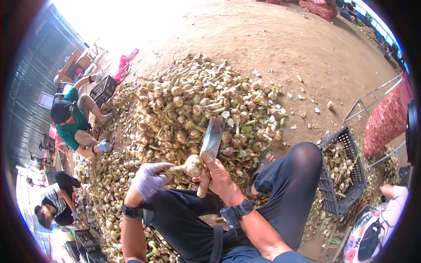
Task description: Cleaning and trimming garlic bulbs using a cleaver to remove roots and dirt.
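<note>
My left hand [149, 179], in a pale purple glove, is closed on the dried stalk of a garlic plant; its bulb [193, 165] is held up just left of the knife. My bare right hand [218, 178] grips a cleaver, whose broad steel blade [212, 135] points up and away from me over a big heap of garlic [175, 101]. The cleaver's wooden handle [202, 187] shows below my fingers. I cannot tell whether bulb and blade touch.
Two co-workers [70, 122] [57, 201] work at left among crates [103, 90]. Right of my knee are a crate of garlic [329, 184], a red mesh sack [383, 122] on a metal frame and another person [388, 210]. More sacks [315, 8] stand far back.
</note>
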A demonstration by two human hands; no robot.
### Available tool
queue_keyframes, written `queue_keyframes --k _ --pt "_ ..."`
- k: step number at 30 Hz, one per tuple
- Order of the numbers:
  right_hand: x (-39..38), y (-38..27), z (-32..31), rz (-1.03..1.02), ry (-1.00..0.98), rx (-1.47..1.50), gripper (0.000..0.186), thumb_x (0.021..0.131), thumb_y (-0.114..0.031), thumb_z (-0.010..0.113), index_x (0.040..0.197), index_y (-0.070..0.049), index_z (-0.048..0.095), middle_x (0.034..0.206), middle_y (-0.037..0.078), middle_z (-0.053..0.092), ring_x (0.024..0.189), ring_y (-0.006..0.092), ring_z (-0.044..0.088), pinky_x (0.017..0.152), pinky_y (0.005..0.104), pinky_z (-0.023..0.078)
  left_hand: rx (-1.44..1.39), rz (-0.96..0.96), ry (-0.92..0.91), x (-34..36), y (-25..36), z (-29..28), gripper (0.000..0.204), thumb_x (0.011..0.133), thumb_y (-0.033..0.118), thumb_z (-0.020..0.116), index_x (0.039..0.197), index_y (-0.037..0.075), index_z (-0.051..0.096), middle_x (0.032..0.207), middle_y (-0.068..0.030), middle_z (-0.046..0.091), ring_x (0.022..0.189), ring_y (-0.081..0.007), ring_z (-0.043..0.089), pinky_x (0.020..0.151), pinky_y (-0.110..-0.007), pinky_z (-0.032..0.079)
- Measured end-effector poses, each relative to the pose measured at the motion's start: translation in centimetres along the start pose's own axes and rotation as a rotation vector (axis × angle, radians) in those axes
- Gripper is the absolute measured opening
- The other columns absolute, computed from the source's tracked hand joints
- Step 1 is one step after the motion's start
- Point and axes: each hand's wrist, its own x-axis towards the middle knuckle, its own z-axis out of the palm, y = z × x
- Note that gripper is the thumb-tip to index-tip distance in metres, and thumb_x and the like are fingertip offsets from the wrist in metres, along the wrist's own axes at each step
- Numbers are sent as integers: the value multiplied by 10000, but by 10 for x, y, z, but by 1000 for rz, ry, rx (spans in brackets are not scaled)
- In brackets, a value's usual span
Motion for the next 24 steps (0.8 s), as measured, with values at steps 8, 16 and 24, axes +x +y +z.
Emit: queue_keyframes --k 8,16,24 --pt "-14 -25 5 -138 69 -261 283 913 -331 743 918 -54 690 779 9 685 625 58 626 497 231 483 -119 355 170 40 -7 88 776 684 137 909 1357 38 536 1215 -79 660 1087 -122 611 950 -301 513" --pt "-24 -56 1 -758 68 -1349 220 862 -205 691 888 9 645 707 116 613 571 259 616 536 374 478 -598 350 220 51 -6 89 765 704 268 891 1321 57 490 1190 -31 611 1088 -141 582 967 -300 478" --pt "-28 -52 3 -1025 -31 -1667 196 737 -182 705 821 -34 608 763 169 582 665 380 621 569 430 492 -611 348 189 53 -17 91 895 612 98 875 1379 80 414 1195 -33 585 1099 -125 569 942 -290 501"
